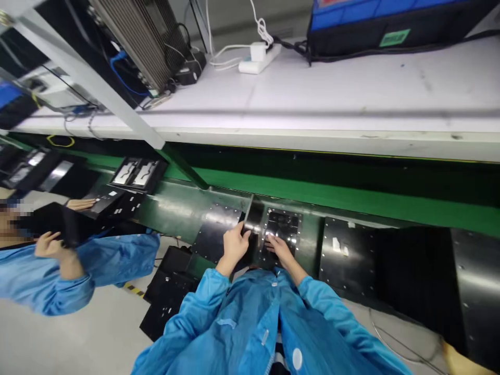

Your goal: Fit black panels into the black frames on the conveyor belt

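Note:
In front of my body, a raised black panel (255, 216) stands tilted on the green bench. My left hand (234, 244) grips its left edge, with the thumb and index finger closed on it. To the right lies a black plate with a raised, sectioned middle (285, 224) and small bright dots around its rim. Resting on its lower left part is my right hand (280, 249), fingers stretched out; the contact under the fingertips is hard to see. Left of my left hand, a flat black panel with bright dots (213, 234) lies on the bench.
Further right are more black panels (347, 258). A white shelf (312, 94) runs above the bench, carrying a power strip (260, 60) and a blue-black bin (359, 31). At left, a co-worker in blue (117, 258) handles black panels. Black panels (167, 297) are stacked low beside me.

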`<state>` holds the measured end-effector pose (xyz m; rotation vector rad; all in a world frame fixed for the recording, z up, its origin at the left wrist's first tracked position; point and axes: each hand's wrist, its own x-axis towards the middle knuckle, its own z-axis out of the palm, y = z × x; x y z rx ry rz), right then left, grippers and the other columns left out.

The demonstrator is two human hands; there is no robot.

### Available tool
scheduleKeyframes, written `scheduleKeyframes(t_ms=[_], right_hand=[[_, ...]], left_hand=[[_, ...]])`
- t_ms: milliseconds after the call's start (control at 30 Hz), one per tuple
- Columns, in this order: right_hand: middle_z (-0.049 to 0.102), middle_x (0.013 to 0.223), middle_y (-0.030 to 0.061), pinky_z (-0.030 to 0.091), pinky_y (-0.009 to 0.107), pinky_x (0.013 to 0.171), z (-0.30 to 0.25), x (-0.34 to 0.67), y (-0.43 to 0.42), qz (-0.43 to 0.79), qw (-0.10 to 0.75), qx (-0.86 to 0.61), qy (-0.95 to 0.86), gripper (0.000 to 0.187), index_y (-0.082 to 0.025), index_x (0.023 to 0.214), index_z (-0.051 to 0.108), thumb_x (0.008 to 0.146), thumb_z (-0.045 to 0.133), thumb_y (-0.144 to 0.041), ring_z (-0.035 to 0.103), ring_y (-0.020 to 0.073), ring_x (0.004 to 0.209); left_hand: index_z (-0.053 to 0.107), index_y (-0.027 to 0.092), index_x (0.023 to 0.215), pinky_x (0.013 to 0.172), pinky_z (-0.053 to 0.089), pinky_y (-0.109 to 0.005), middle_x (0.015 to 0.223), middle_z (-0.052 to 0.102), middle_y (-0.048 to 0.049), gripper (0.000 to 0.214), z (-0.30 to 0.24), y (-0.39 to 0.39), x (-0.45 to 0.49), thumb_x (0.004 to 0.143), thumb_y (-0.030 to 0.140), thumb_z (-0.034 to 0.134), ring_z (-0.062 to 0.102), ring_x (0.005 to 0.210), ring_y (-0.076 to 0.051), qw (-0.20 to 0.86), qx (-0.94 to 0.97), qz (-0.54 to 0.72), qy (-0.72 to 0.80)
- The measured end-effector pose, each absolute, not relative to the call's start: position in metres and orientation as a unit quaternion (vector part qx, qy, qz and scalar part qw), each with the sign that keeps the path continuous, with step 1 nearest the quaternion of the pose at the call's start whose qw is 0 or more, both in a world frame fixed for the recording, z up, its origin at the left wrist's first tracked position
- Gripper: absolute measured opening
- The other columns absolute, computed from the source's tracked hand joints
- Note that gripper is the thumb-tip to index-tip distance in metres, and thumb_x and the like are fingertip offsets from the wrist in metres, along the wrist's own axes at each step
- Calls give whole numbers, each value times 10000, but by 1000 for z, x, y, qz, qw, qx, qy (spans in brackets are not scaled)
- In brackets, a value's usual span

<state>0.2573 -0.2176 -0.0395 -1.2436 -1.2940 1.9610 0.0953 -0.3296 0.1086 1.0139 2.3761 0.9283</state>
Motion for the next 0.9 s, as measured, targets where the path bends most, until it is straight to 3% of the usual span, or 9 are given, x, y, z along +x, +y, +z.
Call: scheduleKeyframes(t_ms=[133,233,400,567,733,900], right_hand=[[711,733,14,514,303,701,-51,288,-205,641,354,-549,-402,594,-214,827,695,599,852,-740,646,199,734],[725,715,37,516,319,702,-64,319,-190,587,363,-606,-394,550,-202,769,699,629,820,-720,659,219,732],[796,868,91,549,351,818,-79,341,-185,457,316,-709,-435,372,-195,837,766,784,706,-558,733,276,875],[800,1116,99,542,352,933,-79,341,-181,355,173,-741,-544,286,-227,1012,821,886,623,-391,740,286,1059],[796,1120,99,552,326,909,-75,327,-175,364,108,-760,-528,354,-200,1117,780,948,601,-453,747,267,1062],[792,1029,157,561,360,874,-63,316,-175,357,96,-790,-489,507,-153,1090,772,926,642,-616,756,314,1026]], left_hand=[[790,135,1040,948,575,-362,1019,815,-129,331,73,-284,99,777,325,854,761,977,-265,365,259,556,701],[788,123,971,947,582,-368,1037,817,-140,345,27,-259,113,723,337,900,766,974,-262,402,212,577,679],[818,152,990,969,566,-376,1060,817,-141,251,-14,-240,121,813,330,842,766,1047,-291,385,262,384,797],[797,147,1211,1098,480,-355,1372,704,-209,360,-20,-236,115,893,302,736,661,1307,-318,267,350,162,883],[775,167,1194,966,523,-301,1221,781,-155,340,-19,-239,119,890,287,681,718,1196,-288,351,326,150,865],[795,171,1066,893,541,-342,1070,805,-158,275,-4,-244,123,864,296,658,748,1085,-325,373,314,179,855]])
